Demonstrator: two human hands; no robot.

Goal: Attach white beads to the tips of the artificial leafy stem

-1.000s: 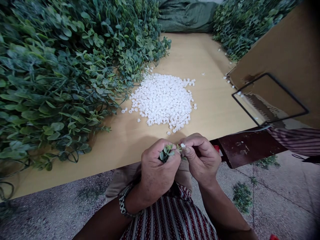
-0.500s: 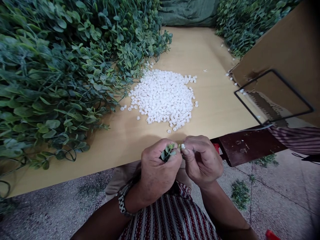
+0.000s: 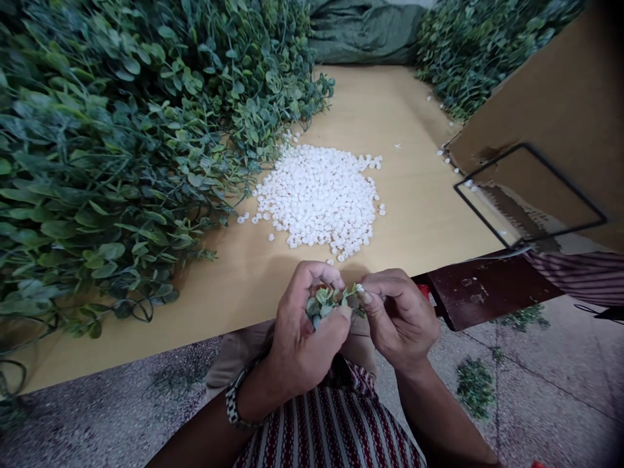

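My left hand (image 3: 305,335) curls around an artificial leafy sprig (image 3: 322,304), its small green leaves showing between thumb and fingers. Close beside it on the right, my right hand (image 3: 402,318) pinches a small white bead (image 3: 359,288) between thumb and forefinger. The bead meets a thin end of the sprig; whether it is threaded on I cannot tell. Just beyond both hands, a heap of matching white beads (image 3: 316,195) lies on the tan tabletop (image 3: 234,279).
Thick artificial greenery (image 3: 121,143) covers the table's left side, with more greenery (image 3: 487,52) at the far right. A cardboard piece (image 3: 550,117) leans at the right behind a black wire frame (image 3: 531,188). Green cloth (image 3: 365,32) lies at the back; a dark red bench (image 3: 482,292) stands below.
My left fingers have loosened and spread around the sprig, so more leaves show. My right hand keeps its pinch on the bead. The view has tilted slightly.
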